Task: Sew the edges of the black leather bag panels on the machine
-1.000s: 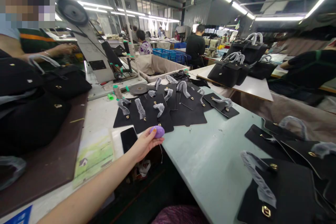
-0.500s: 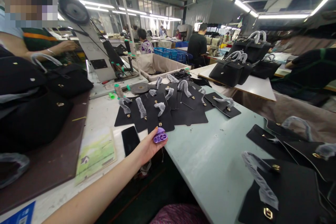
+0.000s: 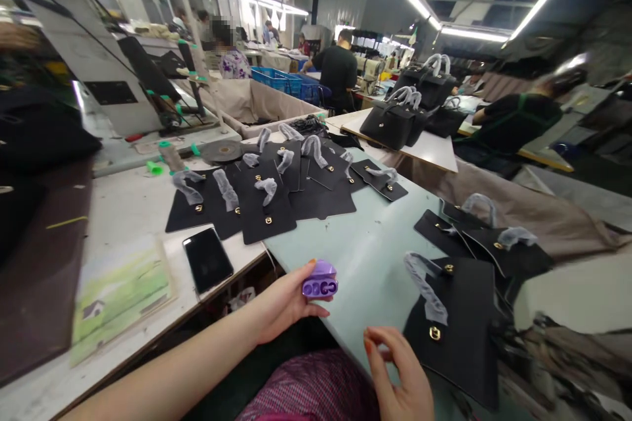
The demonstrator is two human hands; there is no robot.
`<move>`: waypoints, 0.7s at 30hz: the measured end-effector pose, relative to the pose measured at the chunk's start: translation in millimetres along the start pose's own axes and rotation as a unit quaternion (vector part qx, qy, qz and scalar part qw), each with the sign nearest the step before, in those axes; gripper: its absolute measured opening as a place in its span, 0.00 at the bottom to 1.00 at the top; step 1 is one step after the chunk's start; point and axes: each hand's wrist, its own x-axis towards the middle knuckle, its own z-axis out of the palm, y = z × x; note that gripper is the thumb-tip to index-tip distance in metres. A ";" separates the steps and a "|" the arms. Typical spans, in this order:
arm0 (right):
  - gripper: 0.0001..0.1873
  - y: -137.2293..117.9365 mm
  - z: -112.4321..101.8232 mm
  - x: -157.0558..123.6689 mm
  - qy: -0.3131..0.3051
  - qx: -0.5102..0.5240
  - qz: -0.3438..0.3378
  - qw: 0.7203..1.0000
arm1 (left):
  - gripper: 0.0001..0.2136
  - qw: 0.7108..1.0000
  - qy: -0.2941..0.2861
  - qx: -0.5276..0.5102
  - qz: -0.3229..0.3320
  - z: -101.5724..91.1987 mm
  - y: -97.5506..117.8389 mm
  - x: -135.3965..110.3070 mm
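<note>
My left hand (image 3: 291, 299) is closed round a small purple earbud case (image 3: 320, 281), holding it over the near edge of the pale green table. The case's lid is up, and round dark wells show along its front. Lower right, my right hand (image 3: 399, 371) has thumb and forefinger brought together; whatever may be between them cannot be made out. Beside that hand lies a black bag panel (image 3: 461, 322) with a plastic-wrapped handle (image 3: 427, 289) and a gold clasp. Left of the case, a black phone (image 3: 207, 260) rests on the white tabletop.
Several black bag panels (image 3: 266, 210) overlap on the tables ahead. A green illustrated booklet (image 3: 123, 296) and thread spool (image 3: 170, 156) lie to the left. Finished black bags (image 3: 388, 125) stand on a farther table. Co-workers sit beyond, one in black (image 3: 338, 69).
My right hand has come into view at the lower right. The left hand with the earbud case has moved right and slightly down, while the view has turned to the right.
</note>
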 end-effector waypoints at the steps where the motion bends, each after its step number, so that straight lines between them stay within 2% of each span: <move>1: 0.10 -4.2 -0.6 11.5 -0.005 0.009 -0.049 0.999 | 0.19 1.000 -0.022 -0.002 -0.013 6.8 -5.9 -1.2; 3: 0.08 -12.9 -3.6 28.8 -0.010 0.008 -0.101 0.995 | 0.19 0.998 -0.061 -0.002 -0.024 17.2 -14.9 -3.1; 6: 0.10 -21.1 -7.9 37.2 -0.035 0.006 -0.110 0.993 | 0.19 0.995 -0.100 0.017 -0.023 25.6 -21.6 -3.9; 16: 0.11 -16.1 -11.5 33.5 -0.088 0.008 -0.104 0.991 | 0.18 0.991 -0.100 0.090 -0.002 31.4 -28.8 -1.8; 21: 0.10 -17.0 -12.5 35.1 -0.087 0.005 -0.115 0.989 | 0.18 0.991 -0.095 0.096 -0.005 30.7 -29.3 -0.6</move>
